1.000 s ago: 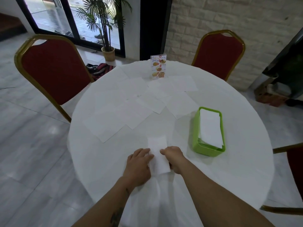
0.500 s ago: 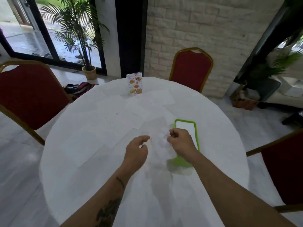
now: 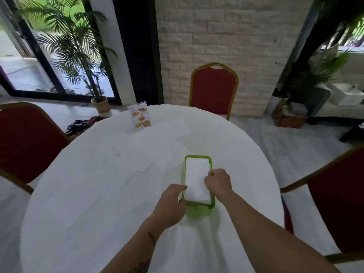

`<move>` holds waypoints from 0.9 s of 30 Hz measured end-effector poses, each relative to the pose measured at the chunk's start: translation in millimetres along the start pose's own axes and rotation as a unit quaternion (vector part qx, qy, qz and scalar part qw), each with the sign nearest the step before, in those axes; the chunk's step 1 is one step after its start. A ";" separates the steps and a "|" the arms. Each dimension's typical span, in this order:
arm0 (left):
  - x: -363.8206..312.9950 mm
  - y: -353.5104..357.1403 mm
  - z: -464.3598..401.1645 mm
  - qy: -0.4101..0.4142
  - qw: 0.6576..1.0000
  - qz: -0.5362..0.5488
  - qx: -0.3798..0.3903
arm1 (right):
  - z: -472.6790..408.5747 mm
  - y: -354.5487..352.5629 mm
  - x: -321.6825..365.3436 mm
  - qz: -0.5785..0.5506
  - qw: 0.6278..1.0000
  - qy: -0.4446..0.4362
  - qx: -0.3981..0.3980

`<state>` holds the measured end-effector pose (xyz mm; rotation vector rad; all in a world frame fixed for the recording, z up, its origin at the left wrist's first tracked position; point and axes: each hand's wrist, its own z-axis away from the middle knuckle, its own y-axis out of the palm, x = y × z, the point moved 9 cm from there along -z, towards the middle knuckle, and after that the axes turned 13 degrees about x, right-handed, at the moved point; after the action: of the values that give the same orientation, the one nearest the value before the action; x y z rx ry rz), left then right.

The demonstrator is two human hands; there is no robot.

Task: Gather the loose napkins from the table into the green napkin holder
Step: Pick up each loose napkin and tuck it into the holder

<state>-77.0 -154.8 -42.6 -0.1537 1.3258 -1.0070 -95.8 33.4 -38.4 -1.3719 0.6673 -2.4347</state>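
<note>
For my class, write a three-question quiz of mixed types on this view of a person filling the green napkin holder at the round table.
1. True or false: the green napkin holder stands empty.
2. Multiple choice: where do the loose napkins still on the table lie? A) beyond the holder, toward the menu card; B) on the red chair; C) on the floor.
3. Fill in: the right hand is over the white stack in the holder, and the left hand is at the holder's ____ side.

Key: 1 false, a white stack fills it; 2 A; 3 left.
</note>
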 end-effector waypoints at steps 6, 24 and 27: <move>-10.4 2.0 -3.3 0.009 0.999 -0.040 -0.035 | -8.1 -2.7 19.0 -0.019 0.997 -0.077 0.013; -11.7 24.0 -17.0 -0.012 0.978 -0.206 0.026 | 13.2 4.1 24.7 0.321 0.943 -0.087 0.002; -11.6 22.7 -18.5 -0.015 0.971 -0.236 0.035 | 16.2 26.1 23.7 0.415 0.894 -0.164 0.040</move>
<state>-79.8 -125.4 -53.7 -0.4455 1.2489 -1.4437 -94.0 -3.7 -27.2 -1.1000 0.8306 -1.4990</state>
